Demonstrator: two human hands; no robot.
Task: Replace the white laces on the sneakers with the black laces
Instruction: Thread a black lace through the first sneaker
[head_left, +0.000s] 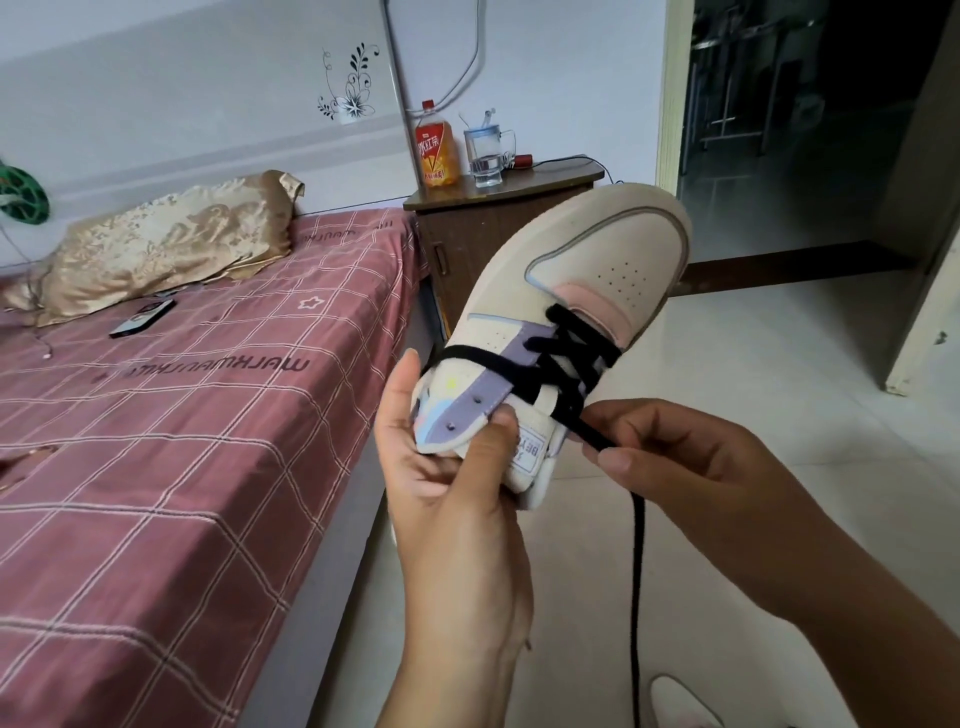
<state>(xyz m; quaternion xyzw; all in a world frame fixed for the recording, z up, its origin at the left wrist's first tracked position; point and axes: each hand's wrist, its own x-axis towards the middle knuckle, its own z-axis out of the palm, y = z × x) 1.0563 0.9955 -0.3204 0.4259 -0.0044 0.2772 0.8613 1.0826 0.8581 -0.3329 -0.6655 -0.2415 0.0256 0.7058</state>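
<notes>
Pink checked bed with gold pillow and phone.

Left hand raised, fingers curled in a grip, thumb up. Right hand level beside it, fingertips pinched together

Soft, even daylight fills the room, with no hard shadows or glare. The doorway at upper right falls into deep gloom. Straight lines bow towards the edges, and fine detail looks slightly smeared throughout.

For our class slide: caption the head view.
Left hand holds cream sneaker; right hand pinches black lace.
</notes>
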